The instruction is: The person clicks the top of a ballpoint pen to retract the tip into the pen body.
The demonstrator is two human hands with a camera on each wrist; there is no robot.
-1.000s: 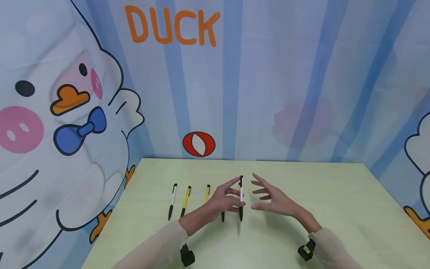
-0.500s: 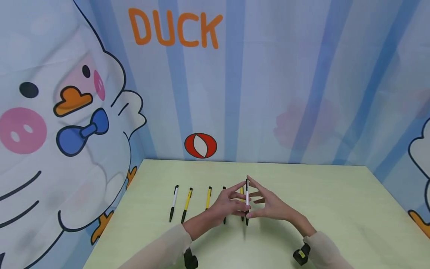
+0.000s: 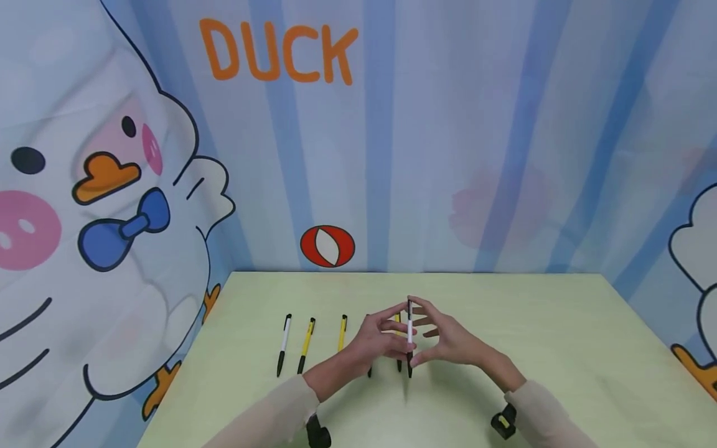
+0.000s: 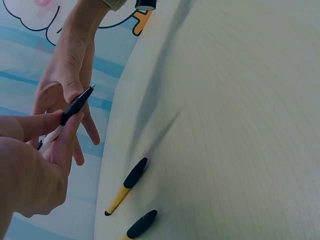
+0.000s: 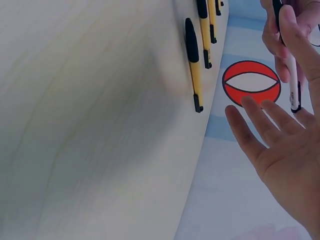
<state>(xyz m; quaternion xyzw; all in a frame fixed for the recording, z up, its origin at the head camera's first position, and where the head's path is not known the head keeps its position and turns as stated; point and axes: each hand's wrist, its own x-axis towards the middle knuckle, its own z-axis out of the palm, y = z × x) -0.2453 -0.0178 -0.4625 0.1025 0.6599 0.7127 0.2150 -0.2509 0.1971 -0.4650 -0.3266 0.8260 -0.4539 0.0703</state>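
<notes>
A white pen with a black grip stands nearly upright between my hands, point down, above the table. My left hand pinches it around the grip and lower barrel; its metal nib shows in the left wrist view, beyond the dark grip. From the other side my right hand has its thumb at the grip and its index finger at the clicker end, the remaining fingers spread. The right wrist view shows the white barrel behind that thumb. A yellow pen lies just behind, partly covered by my fingers.
Left on the pale table lie a white pen, a yellow pen and another yellow pen, partly behind my left arm. One more pen's black tip shows under my left hand. A duck-printed curtain hangs behind the table.
A second ago my right hand was apart from the white pen; it has moved left and now touches it with thumb and index finger. My left hand keeps its grip.
</notes>
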